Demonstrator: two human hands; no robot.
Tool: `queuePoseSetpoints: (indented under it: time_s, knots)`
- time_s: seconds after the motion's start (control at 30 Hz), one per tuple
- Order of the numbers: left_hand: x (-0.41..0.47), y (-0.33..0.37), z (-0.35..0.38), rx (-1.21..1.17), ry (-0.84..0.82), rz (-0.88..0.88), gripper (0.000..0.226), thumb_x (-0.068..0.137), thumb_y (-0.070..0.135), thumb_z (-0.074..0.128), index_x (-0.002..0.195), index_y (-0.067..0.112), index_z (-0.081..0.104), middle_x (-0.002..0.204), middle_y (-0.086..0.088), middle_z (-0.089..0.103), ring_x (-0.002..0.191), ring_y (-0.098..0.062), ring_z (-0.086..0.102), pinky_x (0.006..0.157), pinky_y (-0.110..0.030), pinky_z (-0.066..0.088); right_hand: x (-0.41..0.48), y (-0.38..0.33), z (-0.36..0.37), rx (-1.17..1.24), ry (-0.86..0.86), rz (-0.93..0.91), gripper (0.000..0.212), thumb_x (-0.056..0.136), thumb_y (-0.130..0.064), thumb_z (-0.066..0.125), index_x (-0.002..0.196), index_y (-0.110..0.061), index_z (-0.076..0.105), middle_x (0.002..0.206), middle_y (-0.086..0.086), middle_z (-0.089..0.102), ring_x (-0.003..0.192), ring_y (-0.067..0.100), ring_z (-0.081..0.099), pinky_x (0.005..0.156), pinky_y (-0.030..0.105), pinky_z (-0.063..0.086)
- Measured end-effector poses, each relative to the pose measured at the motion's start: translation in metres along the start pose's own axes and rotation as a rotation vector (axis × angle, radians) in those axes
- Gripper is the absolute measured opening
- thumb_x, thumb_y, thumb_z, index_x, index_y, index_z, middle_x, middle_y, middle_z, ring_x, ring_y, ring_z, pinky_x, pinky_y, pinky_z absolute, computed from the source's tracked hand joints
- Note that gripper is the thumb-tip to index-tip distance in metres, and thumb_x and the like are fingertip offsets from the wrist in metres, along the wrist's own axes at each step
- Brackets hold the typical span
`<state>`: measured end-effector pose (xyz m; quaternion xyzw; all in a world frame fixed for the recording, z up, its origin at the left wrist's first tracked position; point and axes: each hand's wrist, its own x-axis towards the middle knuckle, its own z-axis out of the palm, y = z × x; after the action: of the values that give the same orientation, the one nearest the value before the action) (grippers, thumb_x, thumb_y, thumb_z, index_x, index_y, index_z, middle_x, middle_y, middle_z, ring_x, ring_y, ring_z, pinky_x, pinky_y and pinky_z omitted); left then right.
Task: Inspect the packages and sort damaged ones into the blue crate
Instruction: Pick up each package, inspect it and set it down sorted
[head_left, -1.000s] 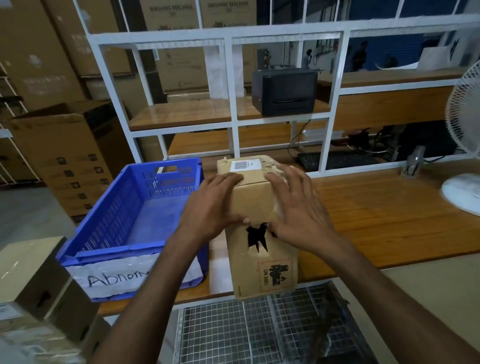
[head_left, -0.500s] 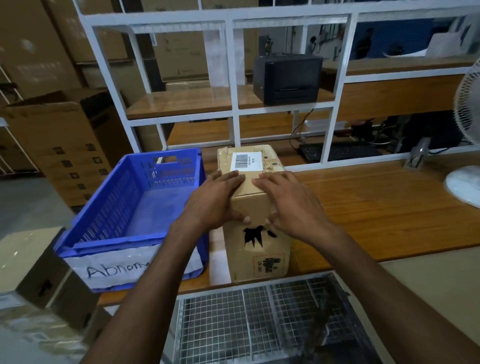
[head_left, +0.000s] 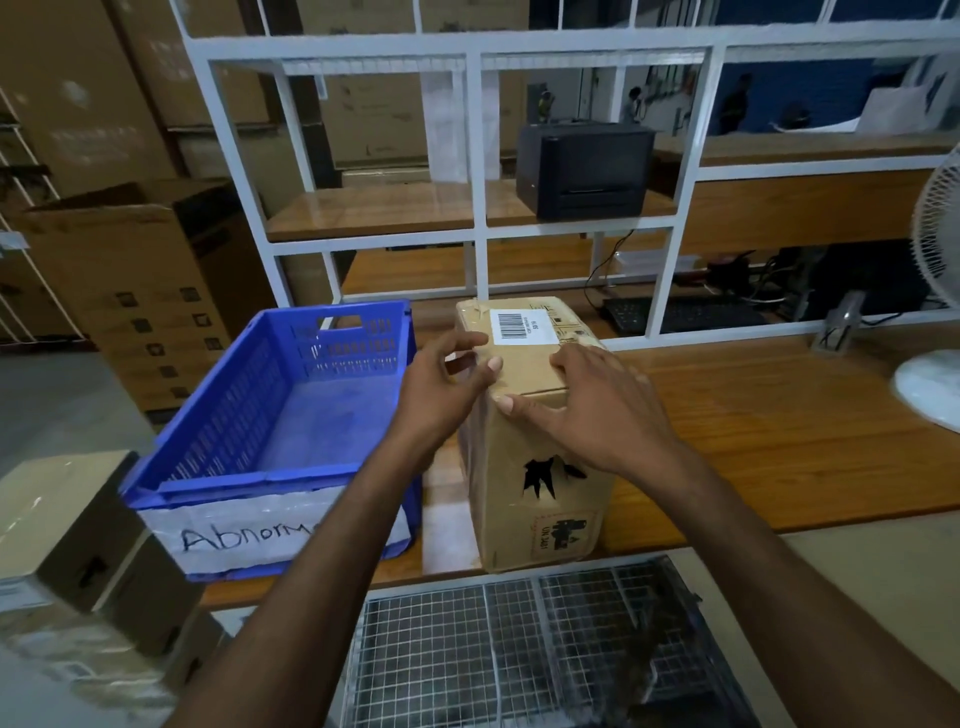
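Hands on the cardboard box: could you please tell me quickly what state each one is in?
Left hand: fingers curled, gripping the cardboard box at its top left edge.
Right hand: open, fingers spread on the box top.

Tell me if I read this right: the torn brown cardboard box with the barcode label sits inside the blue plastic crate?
Not quite. The head view shows the torn brown cardboard box standing on the wooden bench beside the blue plastic crate, not inside it.
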<state>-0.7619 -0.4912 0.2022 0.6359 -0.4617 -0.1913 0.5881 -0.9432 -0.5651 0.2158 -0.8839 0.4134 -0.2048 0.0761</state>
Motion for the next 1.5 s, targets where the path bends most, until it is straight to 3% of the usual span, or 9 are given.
queuePoseSetpoints:
  time_s: [0.27,0.6,0.73,0.9,1.07,1.2,1.3,1.4,1.5]
  knots:
    - [0.007,-0.005,0.004,-0.063,0.043,-0.244,0.053,0.096,0.027,0.069,0.146,0.023,0.052,0.141,0.003,0.058,0.123,-0.016,0.058,0.104,-0.040,0.052,-0.004,0.010,-0.002,0.200,0.029,0.021,0.058,0.105,-0.065,0.031,0.142,-0.028,0.057,0.158,-0.001,0.046,0.147,0.023,0.036,0.108,0.050,0.037]
    - [0.014,-0.008,0.016,-0.123,-0.007,-0.137,0.062,0.094,0.036,0.074,0.150,0.031,0.046,0.136,0.008,0.062,0.120,-0.010,0.062,0.093,-0.030,0.056,0.023,0.017,0.021,0.569,0.225,0.107,0.038,0.092,-0.036,0.076,0.127,-0.025,0.066,0.151,-0.006,0.049,0.134,0.010,0.045,0.096,0.026,0.039]
    - [0.010,-0.020,0.012,-0.105,-0.089,-0.022,0.085,0.090,0.024,0.080,0.155,0.039,0.027,0.150,0.009,0.049,0.136,-0.015,0.051,0.100,-0.044,0.057,0.015,0.028,0.040,0.615,0.225,0.048,0.066,0.084,-0.027,0.085,0.140,-0.031,0.051,0.162,-0.011,0.021,0.145,0.011,0.028,0.109,0.033,0.045]
    - [-0.019,-0.056,0.013,0.096,-0.175,-0.012,0.128,0.079,0.016,0.089,0.161,0.047,-0.005,0.156,0.012,0.025,0.146,-0.016,0.035,0.110,-0.046,0.047,-0.015,0.040,0.065,0.381,0.062,0.049,0.138,0.070,-0.023,0.094,0.159,-0.051,-0.008,0.166,-0.019,-0.027,0.157,0.023,0.004,0.110,0.044,0.037]
    - [-0.044,-0.072,0.020,0.272,-0.043,-0.033,0.133,0.072,0.064,0.084,0.153,0.056,-0.022,0.153,-0.002,0.029,0.128,-0.027,0.056,0.095,-0.042,0.054,-0.042,0.056,0.094,0.169,0.048,-0.043,0.154,0.066,-0.032,0.096,0.154,-0.049,-0.029,0.162,-0.008,-0.042,0.157,0.033,0.012,0.090,0.038,0.056]
    - [-0.045,-0.074,0.023,0.549,-0.057,0.081,0.126,0.074,0.060,0.084,0.161,0.042,-0.005,0.159,0.000,0.013,0.120,-0.032,0.057,0.073,-0.035,0.053,-0.045,0.054,0.097,0.123,0.158,-0.101,0.147,0.070,-0.038,0.093,0.157,-0.045,-0.026,0.167,0.002,-0.034,0.151,0.035,0.026,0.070,0.027,0.053]
    - [-0.044,-0.078,0.020,0.656,-0.076,0.133,0.105,0.074,0.063,0.082,0.159,0.030,0.028,0.165,0.006,0.010,0.137,-0.029,0.047,0.086,-0.047,0.059,-0.036,0.047,0.086,0.051,0.175,-0.116,0.134,0.073,-0.044,0.090,0.163,-0.041,-0.010,0.171,0.001,-0.024,0.151,0.031,0.020,0.091,0.037,0.054]
    - [-0.039,-0.073,0.018,0.725,-0.114,0.089,0.101,0.079,0.080,0.063,0.160,0.030,0.030,0.171,0.005,0.013,0.151,-0.023,0.031,0.103,-0.052,0.051,-0.025,0.039,0.078,-0.046,0.049,-0.129,0.111,0.081,-0.054,0.081,0.164,-0.038,0.007,0.172,-0.003,-0.007,0.154,0.029,0.006,0.119,0.053,0.032]
    - [-0.032,-0.063,0.020,0.736,-0.166,0.047,0.104,0.079,0.096,0.028,0.161,0.032,0.031,0.171,0.009,0.017,0.156,-0.020,0.019,0.115,-0.055,0.040,-0.015,0.031,0.075,-0.096,-0.054,-0.183,0.103,0.084,-0.060,0.074,0.162,-0.036,0.012,0.172,-0.005,0.007,0.155,0.026,0.004,0.124,0.053,0.022]
